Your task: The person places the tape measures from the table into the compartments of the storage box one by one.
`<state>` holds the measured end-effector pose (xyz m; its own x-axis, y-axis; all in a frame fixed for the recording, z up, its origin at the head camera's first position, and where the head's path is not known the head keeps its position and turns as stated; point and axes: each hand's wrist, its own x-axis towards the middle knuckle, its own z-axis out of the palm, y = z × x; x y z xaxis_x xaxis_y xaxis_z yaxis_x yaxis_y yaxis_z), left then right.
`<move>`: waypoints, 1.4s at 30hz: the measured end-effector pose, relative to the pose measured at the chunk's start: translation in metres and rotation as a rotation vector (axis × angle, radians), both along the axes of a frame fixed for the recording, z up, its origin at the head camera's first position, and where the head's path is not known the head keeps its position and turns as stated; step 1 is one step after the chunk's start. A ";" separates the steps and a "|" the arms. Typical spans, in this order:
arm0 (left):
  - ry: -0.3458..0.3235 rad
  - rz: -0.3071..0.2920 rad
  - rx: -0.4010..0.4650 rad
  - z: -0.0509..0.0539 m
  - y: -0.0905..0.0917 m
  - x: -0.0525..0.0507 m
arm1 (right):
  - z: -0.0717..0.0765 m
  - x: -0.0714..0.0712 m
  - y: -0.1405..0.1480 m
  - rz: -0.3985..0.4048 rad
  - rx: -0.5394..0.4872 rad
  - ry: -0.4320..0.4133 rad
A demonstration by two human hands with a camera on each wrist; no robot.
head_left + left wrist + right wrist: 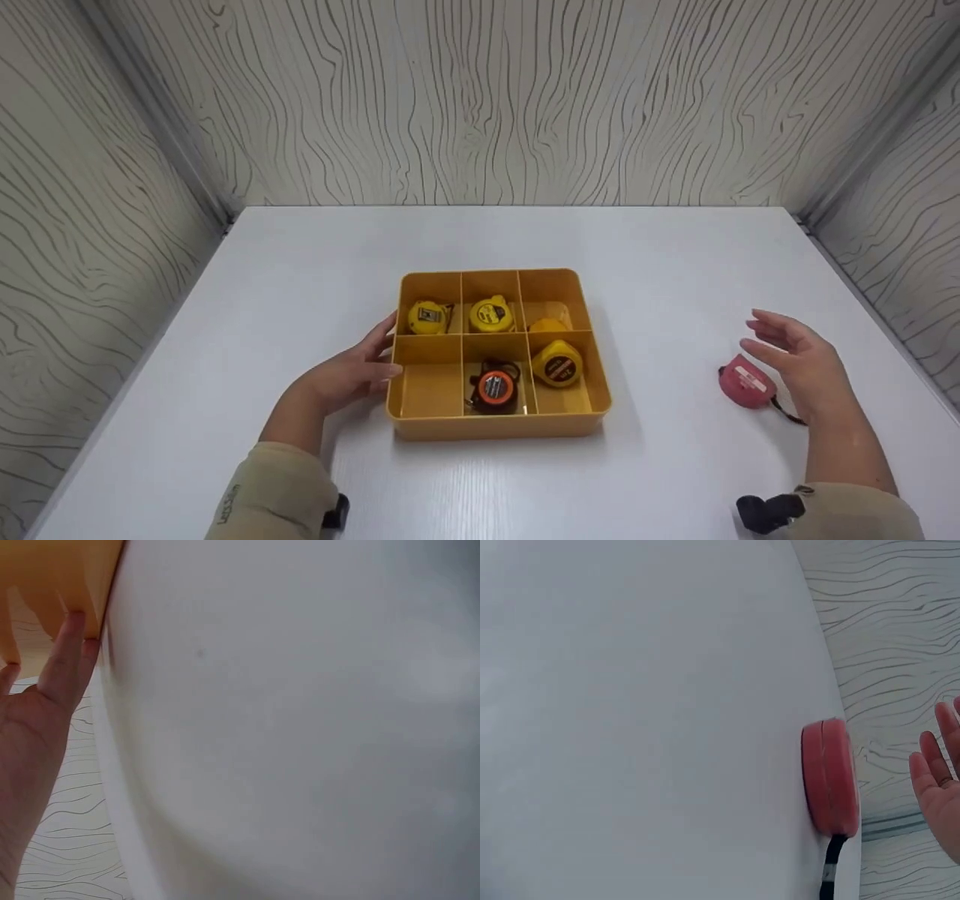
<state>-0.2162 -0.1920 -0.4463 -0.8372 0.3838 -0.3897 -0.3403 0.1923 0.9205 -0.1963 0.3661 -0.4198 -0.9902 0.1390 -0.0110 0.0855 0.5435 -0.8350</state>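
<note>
My left hand (341, 379) touches the outer left wall of a yellow-orange divided box (499, 427), its fingers fairly straight; the left wrist view shows the fingertips on the wall. In the back row are a yellow tape measure (428, 317) at left, another yellow tape measure (491, 314) in the middle and a partly hidden yellow item (551, 325) at right. The front row holds a black-and-orange tape measure (495, 388) in the middle and a yellow tape measure (559, 364) at right. My right hand (810, 367) hovers with loose fingers beside a red tape measure (746, 382), apart from it.
The white table (675, 262) runs back to a wood-grain patterned wall (480, 105), with similar panels on both sides. A black strap (830, 870) trails from the red tape measure. The box's front left compartment (431, 386) shows bare floor.
</note>
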 end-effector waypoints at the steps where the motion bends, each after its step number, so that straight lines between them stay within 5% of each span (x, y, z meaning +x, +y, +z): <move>1: -0.001 0.001 -0.001 0.000 0.000 0.000 | -0.003 0.001 0.002 0.002 -0.001 -0.023; 16: -0.002 0.000 0.004 -0.003 0.001 -0.002 | -0.036 0.010 0.034 0.066 0.008 -0.151; 29: -0.005 0.016 -0.019 -0.003 0.000 -0.002 | -0.042 0.014 0.040 0.125 0.076 -0.250; 42: 0.002 -0.004 0.017 -0.001 0.000 -0.001 | -0.047 0.011 0.037 0.139 0.147 -0.226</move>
